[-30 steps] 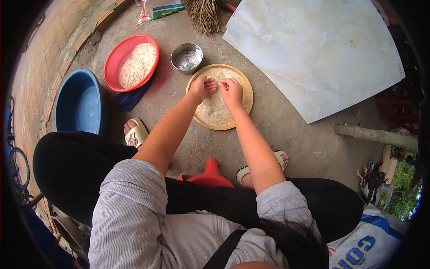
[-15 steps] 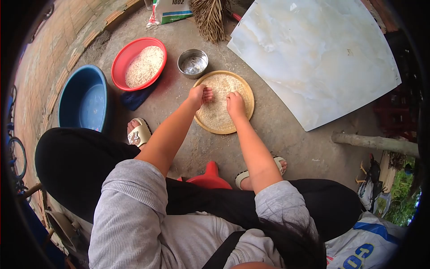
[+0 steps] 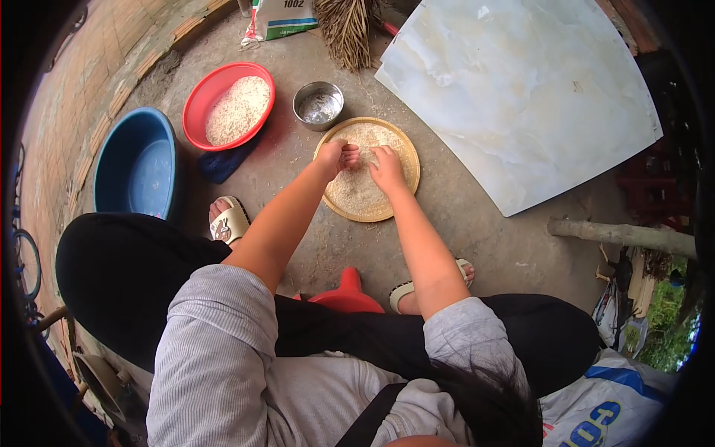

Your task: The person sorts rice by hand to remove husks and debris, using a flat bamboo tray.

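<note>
Rice (image 3: pixel 356 190) in the tray (image 3: pixel 409 153) touches left hand (image 3: pixel 333 154) and right hand (image 3: pixel 389 170), grips half-curled.

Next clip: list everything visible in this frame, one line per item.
woven tray: one, tan, floor centre, spread with rice
red basin: one, red, left of tray, holding more rice
steel bowl: one, silver, just beyond tray
blue basin: one, blue, far left
cloth: one, dark blue, by red basin
slab: one, white marbled, upper right
dry bundle: one, brown, top centre
printed bag: one, white-green, top edge
stool: one, red, under the person
log: one, grey-brown, right
sack: one, white with blue print, lower right
sandals: two, cream, on the feet
left hand: one, on the rice, fingers curled
right hand: one, on the rice beside it
</note>
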Demonstrator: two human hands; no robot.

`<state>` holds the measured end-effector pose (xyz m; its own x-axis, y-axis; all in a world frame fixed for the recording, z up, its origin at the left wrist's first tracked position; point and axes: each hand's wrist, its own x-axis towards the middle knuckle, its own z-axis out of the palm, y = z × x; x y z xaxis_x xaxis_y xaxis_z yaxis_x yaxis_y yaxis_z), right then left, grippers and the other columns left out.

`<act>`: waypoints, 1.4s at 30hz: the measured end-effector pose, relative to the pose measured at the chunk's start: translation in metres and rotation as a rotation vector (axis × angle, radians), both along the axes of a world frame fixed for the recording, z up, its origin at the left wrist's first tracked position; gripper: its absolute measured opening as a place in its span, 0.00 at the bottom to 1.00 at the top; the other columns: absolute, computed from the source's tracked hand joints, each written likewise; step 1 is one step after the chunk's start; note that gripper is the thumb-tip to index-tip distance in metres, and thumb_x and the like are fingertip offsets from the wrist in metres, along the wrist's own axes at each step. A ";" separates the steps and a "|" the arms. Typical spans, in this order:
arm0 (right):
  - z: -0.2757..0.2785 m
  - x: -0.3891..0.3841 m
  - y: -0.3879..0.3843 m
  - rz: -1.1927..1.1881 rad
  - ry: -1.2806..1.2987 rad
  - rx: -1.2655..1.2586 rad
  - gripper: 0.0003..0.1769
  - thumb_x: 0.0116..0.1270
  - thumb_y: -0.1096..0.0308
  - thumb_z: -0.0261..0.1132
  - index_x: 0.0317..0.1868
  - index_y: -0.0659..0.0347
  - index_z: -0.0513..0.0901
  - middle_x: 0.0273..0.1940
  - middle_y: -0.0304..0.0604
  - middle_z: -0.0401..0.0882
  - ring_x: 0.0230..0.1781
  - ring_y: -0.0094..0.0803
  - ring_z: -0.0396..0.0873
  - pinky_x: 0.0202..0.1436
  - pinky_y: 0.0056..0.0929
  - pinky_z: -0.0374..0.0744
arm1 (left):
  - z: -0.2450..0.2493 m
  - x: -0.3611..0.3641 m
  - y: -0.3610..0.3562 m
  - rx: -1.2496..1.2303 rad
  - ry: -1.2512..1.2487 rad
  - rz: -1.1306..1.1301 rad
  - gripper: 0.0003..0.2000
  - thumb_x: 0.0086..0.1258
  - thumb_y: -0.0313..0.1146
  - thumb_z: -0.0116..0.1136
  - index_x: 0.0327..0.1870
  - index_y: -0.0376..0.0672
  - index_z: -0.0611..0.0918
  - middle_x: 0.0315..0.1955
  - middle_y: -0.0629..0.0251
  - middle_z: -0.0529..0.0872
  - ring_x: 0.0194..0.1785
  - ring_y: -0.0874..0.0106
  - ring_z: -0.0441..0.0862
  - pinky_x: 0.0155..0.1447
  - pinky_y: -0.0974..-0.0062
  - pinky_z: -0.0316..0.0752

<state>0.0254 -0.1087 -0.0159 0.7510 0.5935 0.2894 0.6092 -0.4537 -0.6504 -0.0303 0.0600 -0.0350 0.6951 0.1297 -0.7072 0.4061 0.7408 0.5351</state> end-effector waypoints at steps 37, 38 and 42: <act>0.018 -0.020 0.036 -0.084 0.130 0.224 0.10 0.60 0.75 0.57 0.41 0.65 0.80 0.43 0.50 0.76 0.45 0.48 0.75 0.51 0.39 0.75 | -0.005 0.000 -0.006 -0.010 -0.114 -0.034 0.15 0.76 0.39 0.42 0.43 0.38 0.79 0.37 0.60 0.84 0.38 0.68 0.83 0.45 0.70 0.80; 0.011 -0.015 0.030 -0.139 -0.035 0.124 0.11 0.59 0.75 0.57 0.42 0.64 0.80 0.45 0.50 0.75 0.47 0.48 0.74 0.53 0.39 0.73 | -0.002 -0.001 -0.006 0.004 -0.097 -0.017 0.14 0.76 0.38 0.43 0.42 0.37 0.79 0.35 0.60 0.83 0.38 0.69 0.82 0.44 0.71 0.81; -0.011 -0.013 -0.001 0.080 -0.079 -0.140 0.10 0.60 0.74 0.59 0.42 0.63 0.80 0.43 0.50 0.75 0.49 0.49 0.72 0.53 0.40 0.73 | 0.001 -0.003 -0.006 0.041 -0.060 0.026 0.14 0.76 0.36 0.43 0.41 0.34 0.78 0.32 0.61 0.82 0.36 0.70 0.82 0.42 0.73 0.81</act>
<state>0.0126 -0.1102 -0.0270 0.6780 0.6890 0.2560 0.6937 -0.4847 -0.5328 -0.0334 0.0543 -0.0344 0.7323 0.1769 -0.6576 0.3527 0.7276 0.5884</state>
